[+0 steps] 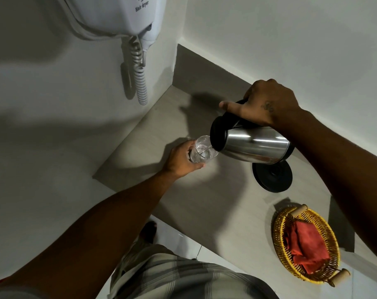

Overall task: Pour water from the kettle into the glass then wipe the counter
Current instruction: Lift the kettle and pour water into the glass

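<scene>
Above the tabletop (204, 201), the right hand (267, 102) is tipping the kettle (252, 145) spout-first toward the glass (201, 152), which the left hand's (181, 159) fingers are wrapping, just left of it.

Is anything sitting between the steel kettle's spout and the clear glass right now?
Nothing visible. The steel kettle, tipped by the right hand, has its spout at the rim of the clear glass held by the left hand.

Mounted on the wall, far up-left of the grip of the right hand (267, 102): white hair dryer (127, 16), coiled cord (140, 78) dangling. Just below that grip: round black base (272, 176). Farther below: yellow wicker basket (278, 231), wooden handles.
</scene>
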Demonstrator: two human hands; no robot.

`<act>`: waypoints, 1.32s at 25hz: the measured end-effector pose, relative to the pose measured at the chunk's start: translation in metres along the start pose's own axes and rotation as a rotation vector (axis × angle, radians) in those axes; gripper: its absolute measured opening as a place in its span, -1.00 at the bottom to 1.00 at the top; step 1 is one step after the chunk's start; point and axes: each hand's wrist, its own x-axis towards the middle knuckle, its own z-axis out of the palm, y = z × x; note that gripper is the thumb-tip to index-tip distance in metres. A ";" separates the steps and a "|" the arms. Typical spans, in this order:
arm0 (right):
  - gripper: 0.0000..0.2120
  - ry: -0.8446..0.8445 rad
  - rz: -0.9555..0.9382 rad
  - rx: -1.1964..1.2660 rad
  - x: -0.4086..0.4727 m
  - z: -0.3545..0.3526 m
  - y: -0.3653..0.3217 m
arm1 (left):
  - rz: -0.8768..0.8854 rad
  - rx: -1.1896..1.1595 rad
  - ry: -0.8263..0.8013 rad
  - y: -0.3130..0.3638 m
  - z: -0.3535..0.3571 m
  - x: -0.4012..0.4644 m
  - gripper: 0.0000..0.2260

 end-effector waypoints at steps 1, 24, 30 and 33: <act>-0.17 -0.001 0.001 0.002 0.000 0.000 0.000 | -0.004 -0.003 -0.001 0.000 0.000 0.000 -0.38; -0.17 -0.011 0.024 0.030 0.000 -0.002 -0.001 | 0.036 0.013 0.010 -0.001 -0.001 -0.001 -0.39; -0.16 -0.017 0.016 0.021 0.001 0.000 -0.002 | 0.055 0.024 0.028 -0.001 -0.003 -0.004 -0.40; -0.18 -0.024 0.020 0.018 0.001 -0.001 -0.002 | 0.042 0.022 0.011 0.001 -0.003 -0.004 -0.41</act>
